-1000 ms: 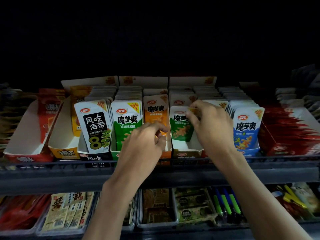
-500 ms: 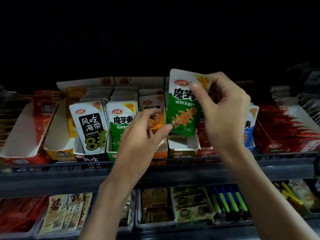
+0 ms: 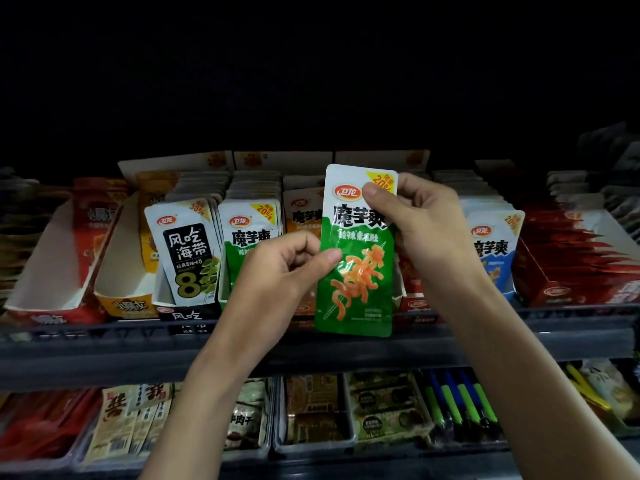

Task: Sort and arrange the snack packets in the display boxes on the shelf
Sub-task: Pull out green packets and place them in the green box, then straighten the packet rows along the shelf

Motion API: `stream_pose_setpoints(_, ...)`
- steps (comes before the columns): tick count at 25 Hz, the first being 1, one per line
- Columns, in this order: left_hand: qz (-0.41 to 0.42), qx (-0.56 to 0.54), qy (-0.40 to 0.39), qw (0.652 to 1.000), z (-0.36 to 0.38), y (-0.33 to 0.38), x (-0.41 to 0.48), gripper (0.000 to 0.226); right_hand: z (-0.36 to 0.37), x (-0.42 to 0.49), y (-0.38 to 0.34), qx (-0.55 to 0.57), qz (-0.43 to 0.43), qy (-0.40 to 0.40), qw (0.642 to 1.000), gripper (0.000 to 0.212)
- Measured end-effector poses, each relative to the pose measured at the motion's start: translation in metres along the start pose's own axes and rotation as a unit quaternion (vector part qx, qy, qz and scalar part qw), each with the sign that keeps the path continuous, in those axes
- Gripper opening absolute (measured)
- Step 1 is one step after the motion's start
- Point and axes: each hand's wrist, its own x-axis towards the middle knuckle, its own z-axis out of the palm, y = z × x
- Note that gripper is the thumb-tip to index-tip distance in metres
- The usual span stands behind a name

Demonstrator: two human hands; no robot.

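A green-and-white snack packet hangs upright in front of the shelf, clear of the boxes. My right hand pinches its top right corner. My left hand pinches its left edge with thumb and fingers. Behind stand the display boxes: a black-and-white seaweed packet row, a green packet row, an orange packet row and a blue packet row. The box behind the held packet is hidden.
Two nearly bare boxes, one red and one orange, sit at the left. A red box of red packets stands at the right. The dark shelf rail runs along the front. A lower shelf holds trays of snacks.
My right hand lifted the green packet out of its box and brought it toward me. My left hand moved up from the orange box and took hold of the packet's left edge.
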Motion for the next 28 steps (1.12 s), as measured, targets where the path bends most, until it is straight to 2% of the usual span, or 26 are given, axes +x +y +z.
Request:
stream_pose_setpoints(6, -0.01, -0.01, 0.032, 0.999, -0.008, -0.006, -0.002, 0.032, 0.009, 0.0, -0.001, 0.002, 0.009, -0.043, 0.999, 0.008)
stream_pose_setpoints(11, -0.002, 0.019, 0.141, 0.99, -0.019, -0.008, -0.004, 0.022, 0.025, -0.001, 0.005, -0.062, -0.004, -0.088, 0.994, 0.006)
stream_pose_setpoints(16, 0.011, 0.049, 0.318, 0.947, -0.043, -0.009, -0.008, 0.017, 0.047, -0.001, 0.005, -0.042, -0.105, -0.004, 0.994, 0.003)
stream_pose_setpoints(18, 0.008, 0.073, 0.355, 0.932, -0.054, -0.012, -0.01, 0.015, 0.057, -0.001, 0.007, -0.033, -0.127, 0.009, 0.991, 0.005)
stream_pose_setpoints(23, -0.082, 0.18, 0.32, 0.927, -0.065, -0.025, -0.008, 0.002, 0.078, 0.001, 0.022, -0.102, -0.137, -0.008, 0.985, 0.013)
stream_pose_setpoints(26, -0.121, 0.253, 0.258, 0.924, -0.064, -0.027, -0.009, 0.012, 0.087, 0.005, 0.035, -0.169, -0.112, -0.016, 0.979, 0.011)
stream_pose_setpoints(28, -0.134, 0.328, 0.23, 0.907, -0.061, -0.025, -0.01, 0.019, 0.092, 0.008, 0.045, -0.247, -0.098, -0.032, 0.963, 0.018)
